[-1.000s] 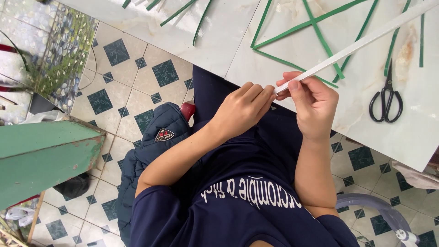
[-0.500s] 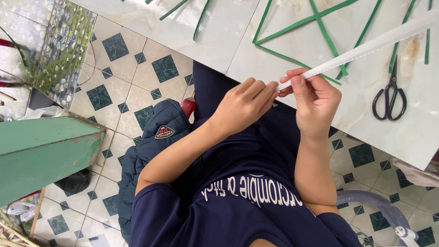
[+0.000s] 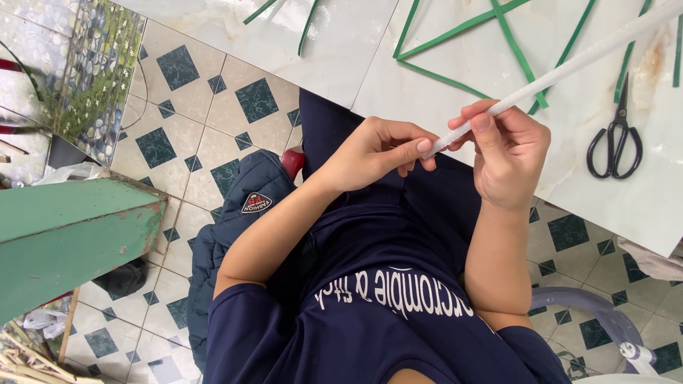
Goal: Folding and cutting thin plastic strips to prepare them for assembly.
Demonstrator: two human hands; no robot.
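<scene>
A long thin white rod (image 3: 569,65) slants from my hands up to the top right, over a pale marble-look table (image 3: 356,43). My right hand (image 3: 509,153) grips the rod near its lower end between thumb and fingers. My left hand (image 3: 377,153) pinches the very tip of the rod with its fingertips. Both hands hover above my lap, just off the table's near edge. Green strips (image 3: 462,32) lie on the table in a triangle-like shape beyond the hands.
Black scissors (image 3: 615,146) lie shut on the table to the right of my right hand. A dark blue jacket (image 3: 245,206) hangs at my left. A green bench (image 3: 67,235) stands at left on the tiled floor (image 3: 185,92). A purple plastic chair arm (image 3: 590,309) shows lower right.
The hands and rod have shifted slightly; the rod's lower tip now sits in my left fingertips a little lower. The grip of both hands stays the same.
</scene>
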